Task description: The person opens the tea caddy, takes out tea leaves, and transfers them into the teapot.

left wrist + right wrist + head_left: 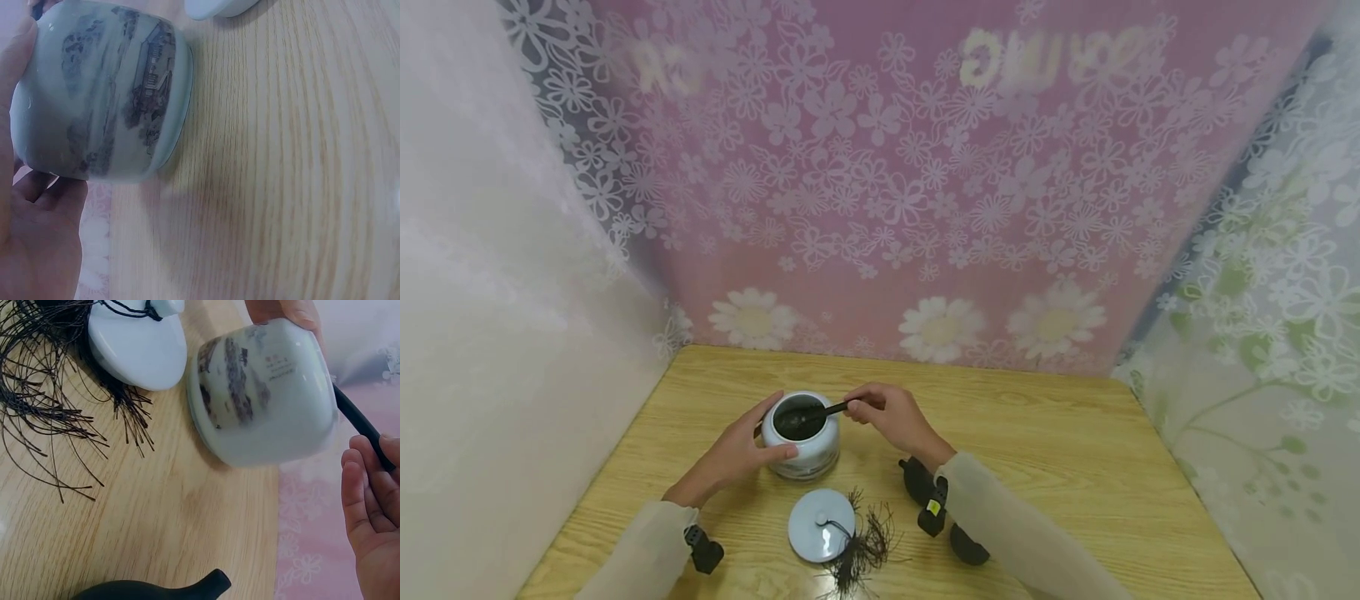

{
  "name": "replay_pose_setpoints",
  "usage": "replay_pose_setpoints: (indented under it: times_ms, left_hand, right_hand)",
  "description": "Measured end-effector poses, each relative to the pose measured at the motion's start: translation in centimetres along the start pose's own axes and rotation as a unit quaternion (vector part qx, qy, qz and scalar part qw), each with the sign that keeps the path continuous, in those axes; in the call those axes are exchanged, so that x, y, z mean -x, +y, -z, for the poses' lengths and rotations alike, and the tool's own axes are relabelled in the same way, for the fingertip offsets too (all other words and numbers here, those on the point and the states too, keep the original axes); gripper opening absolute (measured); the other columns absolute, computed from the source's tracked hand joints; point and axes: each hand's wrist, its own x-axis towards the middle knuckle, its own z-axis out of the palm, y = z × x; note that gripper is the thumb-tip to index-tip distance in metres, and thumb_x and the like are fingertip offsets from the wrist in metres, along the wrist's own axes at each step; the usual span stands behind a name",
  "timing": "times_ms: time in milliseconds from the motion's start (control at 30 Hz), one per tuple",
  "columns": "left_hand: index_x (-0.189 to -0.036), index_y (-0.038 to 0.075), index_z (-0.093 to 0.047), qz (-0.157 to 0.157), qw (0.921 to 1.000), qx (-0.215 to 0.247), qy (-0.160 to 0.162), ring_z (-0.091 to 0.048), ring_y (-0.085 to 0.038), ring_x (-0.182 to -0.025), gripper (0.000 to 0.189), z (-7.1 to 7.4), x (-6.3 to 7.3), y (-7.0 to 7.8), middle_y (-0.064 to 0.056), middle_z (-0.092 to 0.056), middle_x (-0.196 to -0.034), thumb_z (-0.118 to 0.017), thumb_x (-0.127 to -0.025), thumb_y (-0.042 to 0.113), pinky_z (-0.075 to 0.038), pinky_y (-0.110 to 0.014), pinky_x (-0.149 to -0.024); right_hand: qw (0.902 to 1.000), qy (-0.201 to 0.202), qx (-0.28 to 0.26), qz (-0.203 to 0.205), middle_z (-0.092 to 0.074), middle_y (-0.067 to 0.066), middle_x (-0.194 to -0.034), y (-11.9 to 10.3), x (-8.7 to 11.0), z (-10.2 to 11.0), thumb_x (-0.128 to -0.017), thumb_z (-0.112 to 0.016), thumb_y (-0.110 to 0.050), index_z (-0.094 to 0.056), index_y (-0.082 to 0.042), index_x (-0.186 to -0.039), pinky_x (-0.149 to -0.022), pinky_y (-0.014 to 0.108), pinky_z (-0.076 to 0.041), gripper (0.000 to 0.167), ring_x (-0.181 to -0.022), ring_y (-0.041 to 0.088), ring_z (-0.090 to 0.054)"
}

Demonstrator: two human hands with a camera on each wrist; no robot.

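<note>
A pale ceramic jar (812,461) with a painted landscape, seen closely in the left wrist view (106,94), stands lidless on the wooden table. Dark contents show through its round mouth. My left hand (737,450) grips the jar's side, thumb toward the front near the rim and fingers round the far side. In my right hand (891,415) a slim black spoon (835,408) is pinched by its handle, and its head dips inside the jar. The right wrist view shows the handle (357,417) slanting over the rim into the fingers.
The jar's white lid (812,537) lies in front of it, with a dark cord round its knob and a stringy dark tassel (872,542). Under my right forearm sit a black spouted pot (916,481) and a rounded black piece (968,546). Patterned panels border the table (1060,450).
</note>
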Motion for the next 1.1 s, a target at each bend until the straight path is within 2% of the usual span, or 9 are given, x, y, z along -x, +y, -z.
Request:
replay_pose_setpoints:
  times_ms: [200,300,467,633,700,833,967,1100]
  left_hand:
    - [-0.176,0.017,-0.024,0.003,1.0000,-0.007,0.001,-0.033,-0.041,-0.164,0.114,0.1,0.1,0.4,-0.015,-0.028,-0.180,-0.090,-0.089,0.052,-0.035,-0.062,-0.130]
    - [-0.176,0.019,-0.024,0.004,1.0000,-0.001,-0.001,-0.032,-0.041,-0.164,0.114,0.1,0.1,0.5,-0.015,-0.028,-0.180,-0.090,-0.089,0.051,-0.035,-0.062,-0.130]
    - [-0.176,0.018,-0.023,0.002,1.0000,-0.001,-0.003,-0.032,-0.042,-0.164,0.113,0.1,0.1,0.7,-0.016,-0.028,-0.180,-0.090,-0.090,0.050,-0.035,-0.063,-0.130]
    - [-0.176,0.014,-0.023,-0.003,1.0000,-0.005,-0.002,-0.031,-0.043,-0.164,0.112,0.2,0.2,0.8,-0.017,-0.027,-0.180,-0.089,-0.091,0.048,-0.035,-0.063,-0.129]
    - [-0.175,0.012,-0.023,-0.007,1.0000,-0.006,-0.002,-0.031,-0.044,-0.164,0.111,0.2,0.3,1.0,-0.019,-0.027,-0.180,-0.089,-0.092,0.047,-0.036,-0.063,-0.129]
    - [-0.175,0.010,-0.024,-0.008,0.9999,-0.008,-0.002,-0.030,-0.045,-0.164,0.111,0.3,0.3,1.2,-0.020,-0.027,-0.179,-0.089,-0.093,0.045,-0.036,-0.063,-0.129]
    - [-0.175,0.011,-0.023,-0.005,0.9999,-0.007,-0.005,-0.028,-0.044,-0.165,0.111,0.3,0.4,1.3,-0.019,-0.026,-0.180,-0.089,-0.093,0.046,-0.036,-0.062,-0.129]
    - [-0.175,0.012,-0.023,-0.006,1.0000,-0.005,-0.005,-0.028,-0.044,-0.165,0.111,0.3,0.5,1.2,-0.019,-0.025,-0.180,-0.089,-0.092,0.045,-0.035,-0.063,-0.129]
  right_hand:
    - [0.9996,0.010,-0.026,0.002,-0.082,0.012,-0.111,0.6,0.0,0.6,-0.109,-0.070,-0.019,-0.078,-0.007,-0.128,-0.086,0.028,-0.065,0.024,-0.097,0.014,-0.078]
    - [0.9993,0.014,-0.033,0.002,-0.082,0.011,-0.112,0.6,0.2,0.8,-0.109,-0.070,-0.019,-0.078,-0.009,-0.128,-0.087,0.028,-0.065,0.023,-0.099,0.018,-0.079]
    - [0.9987,0.022,-0.045,-0.002,-0.082,0.013,-0.113,0.4,0.7,1.3,-0.110,-0.068,-0.017,-0.076,-0.003,-0.130,-0.087,0.029,-0.066,0.025,-0.103,0.026,-0.080]
    - [0.9984,0.031,-0.048,-0.001,-0.082,0.014,-0.114,0.5,1.1,2.0,-0.111,-0.066,-0.017,-0.075,-0.002,-0.132,-0.089,0.029,-0.066,0.027,-0.101,0.018,-0.079]
    - [0.9981,0.036,-0.049,-0.007,-0.082,0.014,-0.115,0.6,1.2,2.3,-0.111,-0.066,-0.019,-0.076,-0.006,-0.132,-0.090,0.029,-0.066,0.026,-0.101,0.015,-0.079]
    - [0.9974,0.042,-0.056,-0.012,-0.081,0.016,-0.118,0.9,1.7,3.2,-0.111,-0.067,-0.020,-0.075,-0.008,-0.133,-0.094,0.035,-0.066,0.027,-0.104,0.018,-0.079]
    - [0.9966,0.049,-0.066,-0.005,-0.080,0.019,-0.119,1.2,2.5,4.5,-0.111,-0.066,-0.019,-0.074,-0.004,-0.133,-0.098,0.041,-0.066,0.027,-0.110,0.032,-0.079]
    - [0.9963,0.062,-0.059,-0.002,-0.080,0.019,-0.120,1.6,3.3,5.9,-0.112,-0.065,-0.018,-0.074,-0.005,-0.134,-0.097,0.035,-0.066,0.028,-0.108,0.025,-0.079]
